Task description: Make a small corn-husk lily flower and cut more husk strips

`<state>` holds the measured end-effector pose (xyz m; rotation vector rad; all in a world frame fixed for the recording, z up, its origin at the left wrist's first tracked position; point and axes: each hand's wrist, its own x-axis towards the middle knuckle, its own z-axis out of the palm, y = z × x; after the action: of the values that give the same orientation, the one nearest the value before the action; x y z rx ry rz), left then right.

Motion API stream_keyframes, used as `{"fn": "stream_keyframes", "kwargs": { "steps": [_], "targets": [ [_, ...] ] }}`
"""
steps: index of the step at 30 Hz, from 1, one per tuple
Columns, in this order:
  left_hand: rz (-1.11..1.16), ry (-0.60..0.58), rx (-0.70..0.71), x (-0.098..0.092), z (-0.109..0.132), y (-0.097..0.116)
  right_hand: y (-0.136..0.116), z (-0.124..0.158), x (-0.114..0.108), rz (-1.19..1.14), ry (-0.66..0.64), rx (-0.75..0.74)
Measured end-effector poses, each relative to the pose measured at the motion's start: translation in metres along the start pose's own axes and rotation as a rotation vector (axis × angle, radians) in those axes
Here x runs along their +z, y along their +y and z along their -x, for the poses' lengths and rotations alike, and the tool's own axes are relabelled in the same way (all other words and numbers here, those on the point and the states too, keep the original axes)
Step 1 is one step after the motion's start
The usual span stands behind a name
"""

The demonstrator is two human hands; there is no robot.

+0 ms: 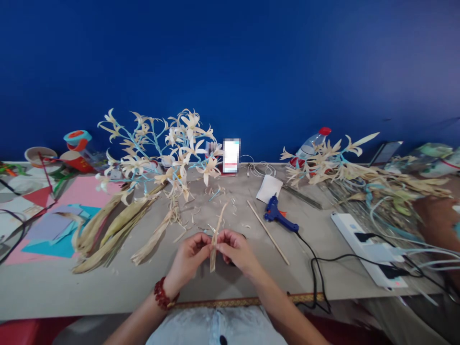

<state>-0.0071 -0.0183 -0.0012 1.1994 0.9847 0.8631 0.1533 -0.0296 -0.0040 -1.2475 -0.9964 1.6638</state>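
Note:
Both hands meet low over the table's front middle, pinching one narrow strip of dried husk (220, 219). My left hand (192, 256) grips it from the left, a red bead bracelet (163, 293) on that wrist. My right hand (237, 250) pinches it from the other side, thumb and fingertips close together. The strip's thin end points away from me, and its wider end hangs below my fingers. To the left lies a bundle of pale husk strips (154, 237). A thin stick (268, 232) lies right of my hands, with a blue glue gun (278, 214) beyond it.
Pale flowers on blue stems (179, 148) spread across the back left, more flowers (330, 163) at back right. Larger dried husks (118, 225) and coloured paper (57, 235) lie left. A white power strip (366, 251) with cables is at right; a phone (231, 157) stands behind.

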Motion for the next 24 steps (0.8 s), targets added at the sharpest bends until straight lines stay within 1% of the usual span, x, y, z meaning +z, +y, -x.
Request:
{"fn": "stream_keyframes", "kwargs": {
  "steps": [4,7,10,12,15,17,19,21,23,24],
  "targets": [
    [-0.076,0.035,0.039,-0.002,0.001,-0.003,0.001,-0.001,-0.001,0.004,-0.018,-0.027],
    [-0.097,0.049,0.048,-0.002,0.001,-0.005,0.001,-0.002,-0.001,-0.013,-0.033,-0.018],
    [-0.137,0.068,0.074,0.0,0.002,-0.005,0.003,-0.002,0.001,-0.037,-0.019,-0.017],
    [-0.174,0.084,0.085,0.001,0.001,-0.006,0.005,-0.001,0.004,-0.081,-0.014,-0.03],
    [-0.3,0.14,0.115,-0.002,-0.001,-0.006,0.004,0.003,0.004,-0.201,-0.071,-0.054],
    [-0.423,0.189,0.153,-0.014,-0.003,-0.006,0.001,0.006,-0.002,-0.279,-0.098,-0.075],
    [-0.511,0.234,0.167,-0.034,-0.005,-0.006,-0.003,0.01,-0.013,-0.342,-0.092,-0.1],
    [-0.608,0.324,0.162,-0.061,-0.007,-0.003,-0.008,0.014,-0.027,-0.398,-0.069,-0.115],
    [-0.765,0.424,0.14,-0.092,-0.009,0.0,-0.011,0.017,-0.039,-0.418,-0.019,-0.121],
    [-0.868,0.427,0.135,-0.108,-0.01,0.002,-0.013,0.018,-0.043,-0.415,0.007,-0.124]
  ]
}}
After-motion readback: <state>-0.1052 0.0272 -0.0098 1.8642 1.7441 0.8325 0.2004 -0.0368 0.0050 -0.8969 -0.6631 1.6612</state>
